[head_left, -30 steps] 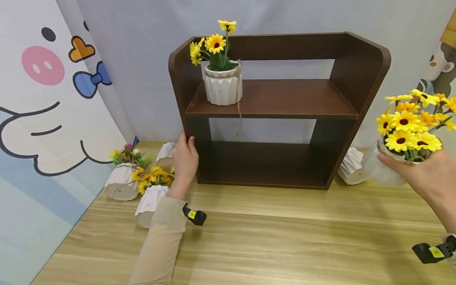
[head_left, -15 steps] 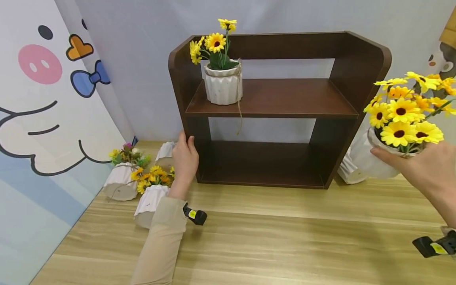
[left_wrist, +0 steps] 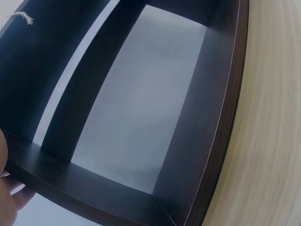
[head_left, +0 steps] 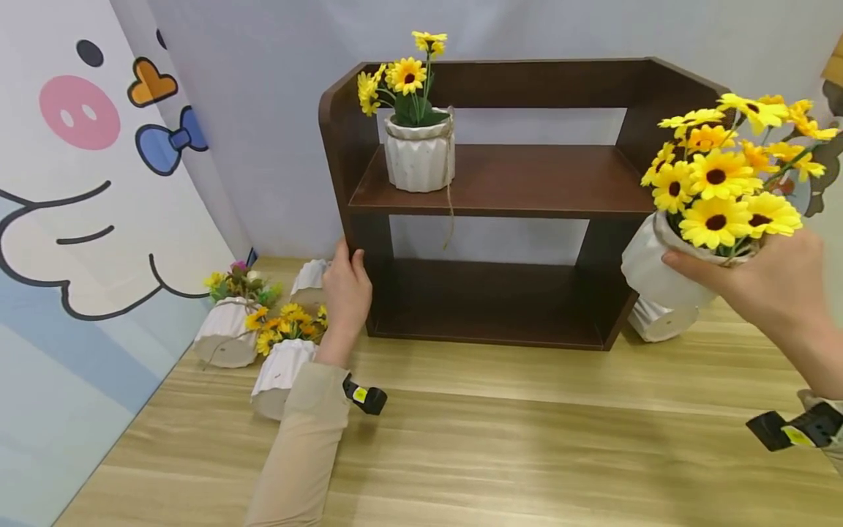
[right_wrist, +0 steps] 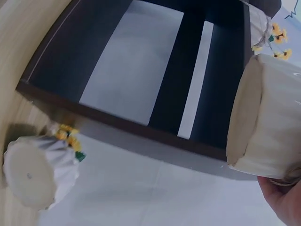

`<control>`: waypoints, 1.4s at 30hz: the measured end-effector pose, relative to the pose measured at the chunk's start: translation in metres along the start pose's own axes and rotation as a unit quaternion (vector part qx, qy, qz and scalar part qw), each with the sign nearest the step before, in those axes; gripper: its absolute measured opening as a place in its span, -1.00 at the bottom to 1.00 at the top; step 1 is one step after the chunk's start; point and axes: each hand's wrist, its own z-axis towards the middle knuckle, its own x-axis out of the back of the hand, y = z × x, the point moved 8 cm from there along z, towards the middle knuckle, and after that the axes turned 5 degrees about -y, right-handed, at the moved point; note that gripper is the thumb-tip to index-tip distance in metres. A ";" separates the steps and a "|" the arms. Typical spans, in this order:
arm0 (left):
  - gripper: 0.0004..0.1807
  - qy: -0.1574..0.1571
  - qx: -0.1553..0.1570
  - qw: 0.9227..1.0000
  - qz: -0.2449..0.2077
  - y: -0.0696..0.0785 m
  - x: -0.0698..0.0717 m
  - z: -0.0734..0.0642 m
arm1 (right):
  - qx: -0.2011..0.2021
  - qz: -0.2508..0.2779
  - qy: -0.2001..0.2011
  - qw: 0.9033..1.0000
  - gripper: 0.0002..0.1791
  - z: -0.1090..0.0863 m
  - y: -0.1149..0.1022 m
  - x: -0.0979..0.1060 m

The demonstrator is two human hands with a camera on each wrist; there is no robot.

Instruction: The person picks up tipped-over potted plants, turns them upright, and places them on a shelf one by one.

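My right hand point(head_left: 784, 285) grips a white flower pot point(head_left: 665, 267) near its rim, with the thumb in front. Yellow sunflowers point(head_left: 718, 183) rise out of it, and the pot hangs in the air before the shelf's right side. In the right wrist view the held pot point(right_wrist: 270, 117) shows its pale base. My left hand point(head_left: 349, 293) holds the left side panel of the dark brown two-tier shelf point(head_left: 527, 304), partly hidden behind it in the left wrist view. Another white pot point(head_left: 419, 157) with yellow flowers stands upright at the left of the upper tier.
Left of the shelf, several white flower pots lie tipped on the wooden table point(head_left: 474, 439), the nearest pot point(head_left: 279, 377) beside my left forearm. One more tipped pot point(head_left: 661, 320) lies at the shelf's right foot. A cartoon-printed panel point(head_left: 85, 219) borders the left.
My right hand has carried the sunflower pot leftward and up, so its flowers now overlap the shelf's right panel. My left hand has stayed on the shelf. The view has shifted slightly.
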 end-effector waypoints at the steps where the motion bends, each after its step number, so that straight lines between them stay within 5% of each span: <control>1: -0.69 0.000 0.001 1.000 0.000 0.000 0.000 0.000 | -0.007 0.009 -0.002 1.000 -0.04 0.002 -0.002 -0.001; 9: -0.63 -0.003 -0.001 1.000 -0.002 0.001 -0.001 -0.001 | -0.037 0.021 -0.010 0.999 -0.17 0.022 -0.022 -0.010; 16: -0.61 0.000 0.000 1.000 0.001 0.000 0.000 0.000 | -0.066 0.014 -0.061 0.996 -0.21 0.038 -0.032 -0.022; 30: -0.70 0.016 -0.005 1.000 0.000 0.000 0.000 0.000 | -0.155 0.025 -0.130 0.979 -0.04 0.067 -0.040 -0.045; 42: -0.66 0.012 0.000 1.000 0.003 0.001 0.001 0.000 | -0.176 0.043 -0.125 0.975 0.00 0.086 -0.042 -0.067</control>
